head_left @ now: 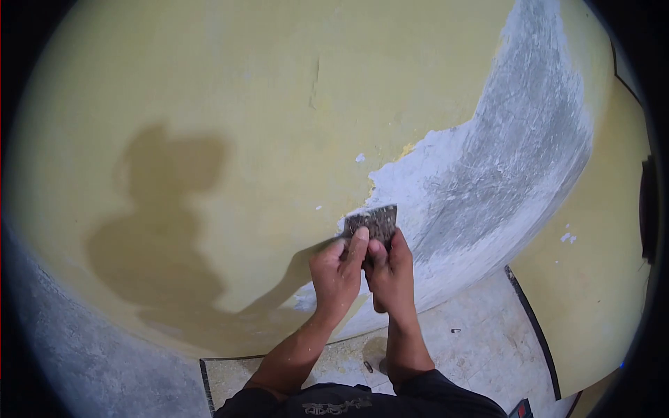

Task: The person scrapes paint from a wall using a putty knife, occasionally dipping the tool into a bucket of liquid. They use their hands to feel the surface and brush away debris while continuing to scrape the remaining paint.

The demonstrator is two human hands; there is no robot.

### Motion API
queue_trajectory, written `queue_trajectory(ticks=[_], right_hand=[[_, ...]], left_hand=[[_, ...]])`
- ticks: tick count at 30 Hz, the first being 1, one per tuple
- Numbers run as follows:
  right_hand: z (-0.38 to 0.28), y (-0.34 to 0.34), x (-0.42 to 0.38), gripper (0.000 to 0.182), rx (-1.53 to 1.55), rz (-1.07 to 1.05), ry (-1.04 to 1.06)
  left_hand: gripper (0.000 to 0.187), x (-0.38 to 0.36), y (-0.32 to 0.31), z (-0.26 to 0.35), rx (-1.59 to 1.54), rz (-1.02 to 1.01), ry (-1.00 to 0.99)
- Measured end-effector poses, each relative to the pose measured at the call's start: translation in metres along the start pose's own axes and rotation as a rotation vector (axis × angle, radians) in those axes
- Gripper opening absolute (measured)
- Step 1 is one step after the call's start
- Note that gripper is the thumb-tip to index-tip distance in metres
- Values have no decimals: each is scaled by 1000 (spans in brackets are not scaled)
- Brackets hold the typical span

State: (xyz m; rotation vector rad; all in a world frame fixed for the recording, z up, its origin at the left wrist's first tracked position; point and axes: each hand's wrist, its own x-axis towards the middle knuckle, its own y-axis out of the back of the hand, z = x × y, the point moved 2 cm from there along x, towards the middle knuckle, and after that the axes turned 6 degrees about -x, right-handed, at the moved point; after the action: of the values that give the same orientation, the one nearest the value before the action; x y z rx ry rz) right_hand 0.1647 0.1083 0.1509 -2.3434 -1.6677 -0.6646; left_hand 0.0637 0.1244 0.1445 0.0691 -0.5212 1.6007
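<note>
A scraper with a wide, stained metal blade is held up against the wall, its blade edge at the border of peeled paint. My left hand is closed on it, thumb pressed flat on the blade. Around the lower blade and handle, the fingers of my right hand are wrapped; the handle end shows below that hand. Yellow paint covers the wall to the left. On the right a bared patch is grey in the middle with white, ragged edges.
Below the wall lies a pale floor with scattered flakes and small bits of debris. A dark strip runs along the base of the yellow wall on the right. Partly visible at the bottom edge is a red and black object.
</note>
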Motion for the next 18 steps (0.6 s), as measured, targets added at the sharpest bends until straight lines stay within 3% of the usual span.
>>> queue_trajectory(ticks=[4,5,8,10,12,14,16,18], right_hand=[[-31,2,11,12,-8,-83,-60],[-22,2,9,13,-162,-48,9],[-13,2,-6,13,-40,-16,-61],[-8,0,2,13,-61,2,-58],[-30,-4,12,13,-4,-44,-79],[-25,-4,14,12,40,-70,-64],[-3,-6,5,10,-5,0,65],[8,1,3,10,-66,-37,25]], left_hand=[[39,8,-10,18,-310,16,52],[38,4,-7,21,-288,9,62],[36,-2,-3,-3,-134,-15,66],[36,3,-6,4,-190,-23,95],[41,12,-8,13,-291,15,-4],[36,9,1,18,-290,-51,78],[35,-4,12,22,30,-120,12],[34,-24,26,5,161,-155,-23]])
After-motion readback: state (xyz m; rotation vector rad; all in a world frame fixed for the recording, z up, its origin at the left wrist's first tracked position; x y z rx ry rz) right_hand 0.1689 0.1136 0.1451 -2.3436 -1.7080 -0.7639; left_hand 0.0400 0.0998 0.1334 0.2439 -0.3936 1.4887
